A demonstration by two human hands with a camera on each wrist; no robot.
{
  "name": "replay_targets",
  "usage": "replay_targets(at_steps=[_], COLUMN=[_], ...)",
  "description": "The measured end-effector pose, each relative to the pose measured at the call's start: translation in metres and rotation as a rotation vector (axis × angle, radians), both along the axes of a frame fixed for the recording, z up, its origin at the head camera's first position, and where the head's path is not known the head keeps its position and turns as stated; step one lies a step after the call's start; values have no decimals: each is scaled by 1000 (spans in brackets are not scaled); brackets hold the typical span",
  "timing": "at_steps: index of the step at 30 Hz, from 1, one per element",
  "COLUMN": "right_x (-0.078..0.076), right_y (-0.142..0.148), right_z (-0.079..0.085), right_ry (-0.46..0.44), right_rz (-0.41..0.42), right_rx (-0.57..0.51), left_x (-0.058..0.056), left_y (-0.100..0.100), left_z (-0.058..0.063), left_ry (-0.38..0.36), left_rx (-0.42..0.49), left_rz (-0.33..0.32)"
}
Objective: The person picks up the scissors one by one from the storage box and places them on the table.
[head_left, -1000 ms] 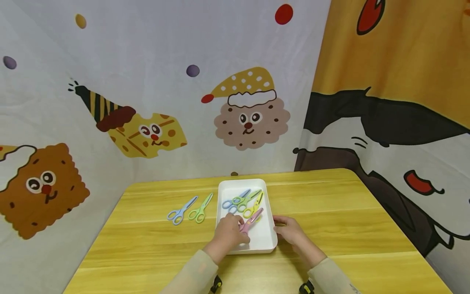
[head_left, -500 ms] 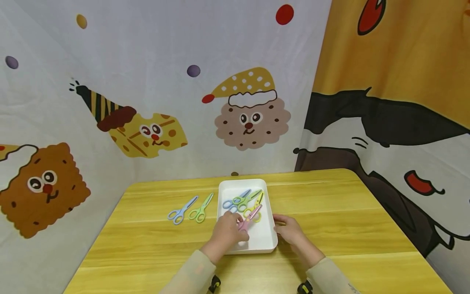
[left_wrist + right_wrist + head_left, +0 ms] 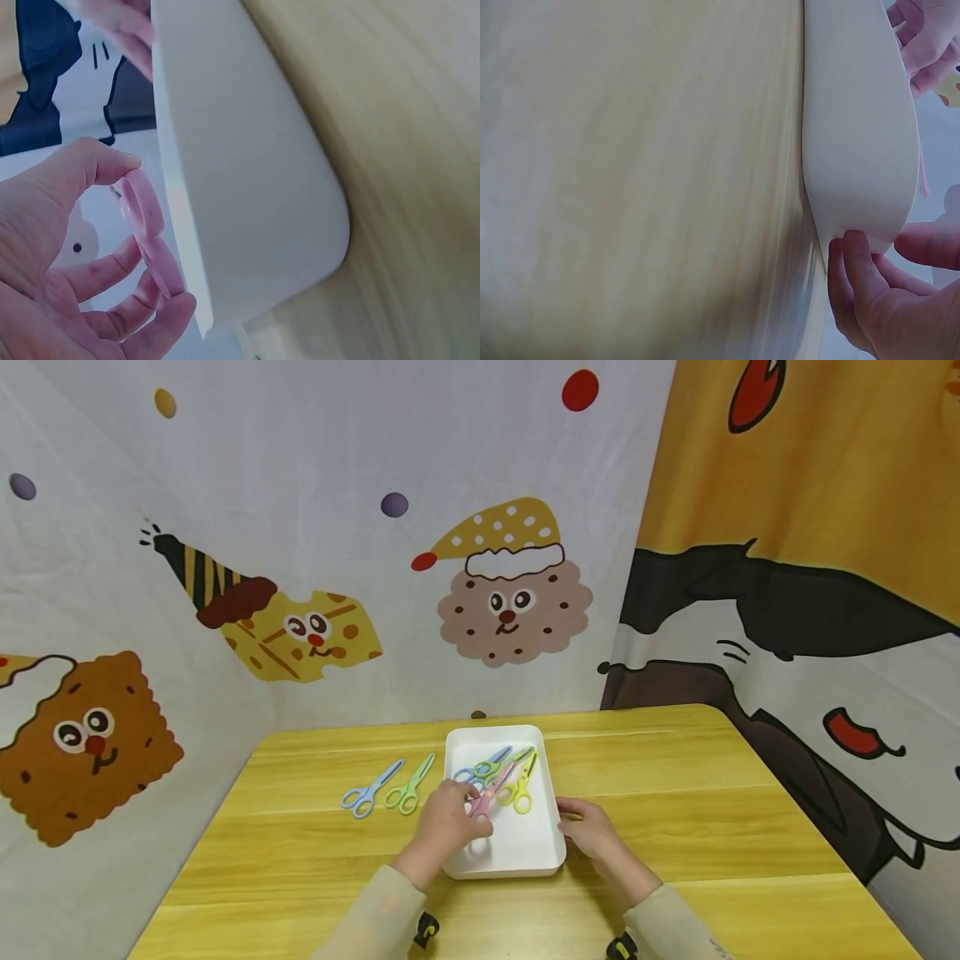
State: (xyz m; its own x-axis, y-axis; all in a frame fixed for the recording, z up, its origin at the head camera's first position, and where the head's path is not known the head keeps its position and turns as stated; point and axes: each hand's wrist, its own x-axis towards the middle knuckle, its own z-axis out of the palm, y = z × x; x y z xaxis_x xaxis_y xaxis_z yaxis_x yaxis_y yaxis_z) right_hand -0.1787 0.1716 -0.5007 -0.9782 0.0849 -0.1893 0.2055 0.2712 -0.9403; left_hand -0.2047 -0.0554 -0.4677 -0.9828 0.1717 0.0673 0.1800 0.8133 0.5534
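Note:
My left hand [image 3: 446, 822] holds pink scissors [image 3: 491, 792] by the handles over the left half of a white tray [image 3: 525, 852]. In the left wrist view, thumb and fingertips grip the pink handle loops [image 3: 142, 206] close beside the tray's rim. The blades point away and overlap green scissors [image 3: 489, 767] and blue scissors [image 3: 464, 774] inside the tray. Yellow scissors [image 3: 522, 797] lie to their right. My right hand [image 3: 592, 831] holds the tray's right side; in the right wrist view its fingers press the outer wall [image 3: 862, 127] while the thumb meets the rim.
On the wooden table [image 3: 300, 860], left of the tray, blue scissors [image 3: 365, 797] and green scissors [image 3: 409, 792] lie side by side. A white curtain [image 3: 315, 460] with cartoon prints hangs behind the table, and an orange and black patterned one [image 3: 795, 502] on the right.
My left hand has moved left with the pink scissors, off the yellow ones, whose handles now show more. The right hand and the tray have stayed in place.

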Motion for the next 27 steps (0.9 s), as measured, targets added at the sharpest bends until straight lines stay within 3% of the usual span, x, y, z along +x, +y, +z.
replay_targets(at_steps=[5, 13, 27], right_x=[0, 0, 1], right_y=[0, 1, 1], right_z=[-1, -1, 2], right_ry=[9, 13, -4], right_rz=[2, 0, 10], right_rx=[13, 24, 18], left_x=[-6, -10, -14], left_y=[-10, -24, -51], left_z=[5, 11, 8], left_ry=[15, -24, 2], left_rx=[-3, -5, 18], left_rz=[38, 108, 162])
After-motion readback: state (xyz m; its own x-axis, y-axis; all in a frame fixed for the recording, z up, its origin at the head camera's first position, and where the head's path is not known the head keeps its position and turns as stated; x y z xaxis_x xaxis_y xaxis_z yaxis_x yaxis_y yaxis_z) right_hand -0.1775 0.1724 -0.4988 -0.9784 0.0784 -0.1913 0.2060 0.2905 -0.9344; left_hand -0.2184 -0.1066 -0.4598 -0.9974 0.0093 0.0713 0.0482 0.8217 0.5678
